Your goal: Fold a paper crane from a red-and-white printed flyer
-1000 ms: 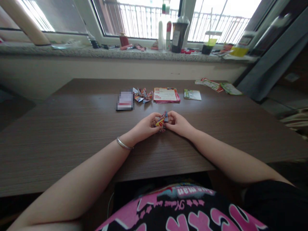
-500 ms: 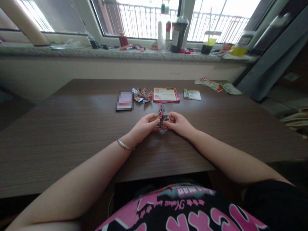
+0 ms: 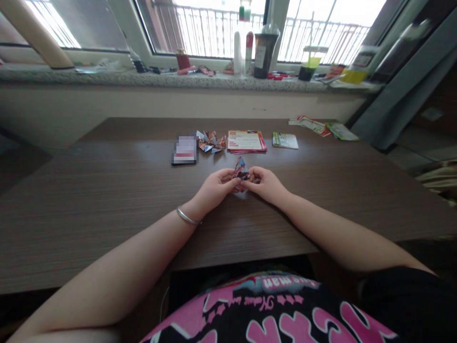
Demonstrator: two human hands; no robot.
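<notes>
Where the left hand point(image 3: 216, 185) and the right hand point(image 3: 267, 183) meet, over the middle of the brown counter point(image 3: 124, 200), they have a small folded paper piece point(image 3: 241, 167) between them, printed in blue, red and other colours. Each grip is closed to a pinch on it: the left thumb presses the near face from one side and the right thumb from the other, their tips almost touching, with the fingers curled behind. A pointed end of the piece stands up between the hands, while its lower part is partly hidden by the thumbs. A silver bangle point(image 3: 187, 216) circles the left wrist. Beyond the hands lies a row on the counter, from left to right: a dark-edged flat item point(image 3: 184, 150) with its face blurred out, a cluster of folded papers point(image 3: 212, 142) just beside it, a stack of printed sheets point(image 3: 246, 141) edged in red, and a smaller stack of cards point(image 3: 285, 140). Farther back to the right are loose paper strips point(image 3: 314, 125). A dark cup point(image 3: 262, 55) stands on the speckled windowsill point(image 3: 107, 77) behind.
</notes>
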